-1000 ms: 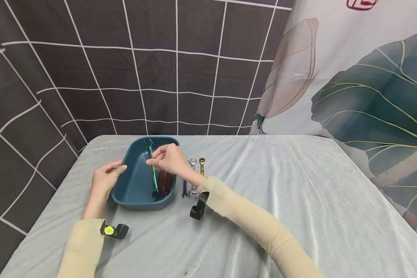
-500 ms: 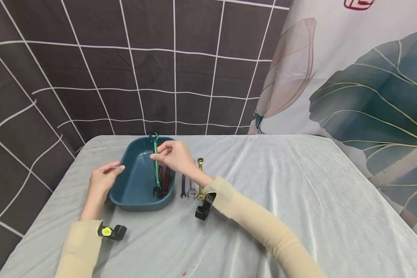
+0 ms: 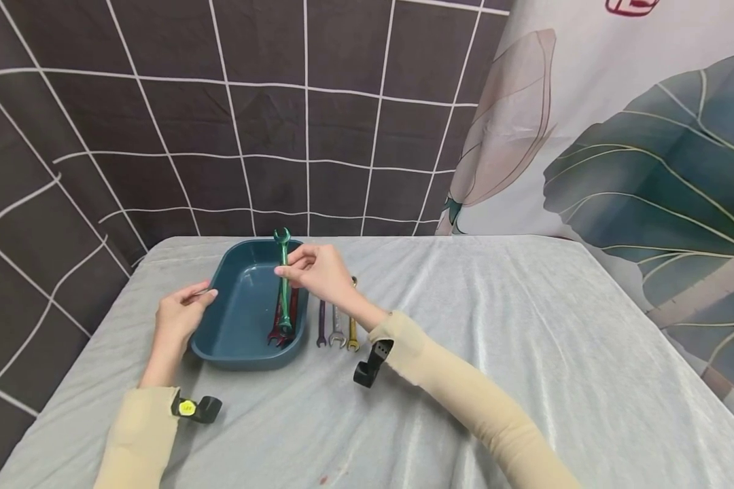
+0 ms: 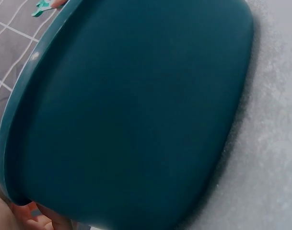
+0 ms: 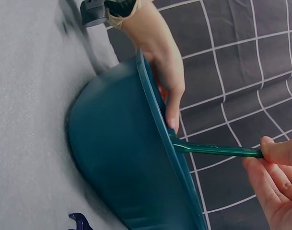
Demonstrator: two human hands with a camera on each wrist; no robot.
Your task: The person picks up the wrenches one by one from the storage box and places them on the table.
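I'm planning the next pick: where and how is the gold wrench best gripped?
Probably mid-shaft, from above and the right: the gold wrench lies flat, its slim shaft running back from a wider forked end, and the silver wrench sits close on its left. The right arm hides part of it; the right hand pinches the green wrench.

near the table's [image 3: 495, 305] far left corner, the blue tub [image 3: 232, 319] is standing as an obstacle, with the left hand [image 3: 180, 314] blocking its left rim. the right hand [image 3: 323, 275] and green wrench [image 3: 283, 288] are obstructing the tub's right side above the red tools [image 3: 293, 309]; its left half is offering room from above. purple wrench [image 3: 321, 322], silver wrench [image 3: 337, 333] and gold wrench [image 3: 353, 336] are lying just beside the right rim. beyond them, a broad passage is running to the table's right edge. dark curtain [image 3: 269, 129] is bounding the far edge.
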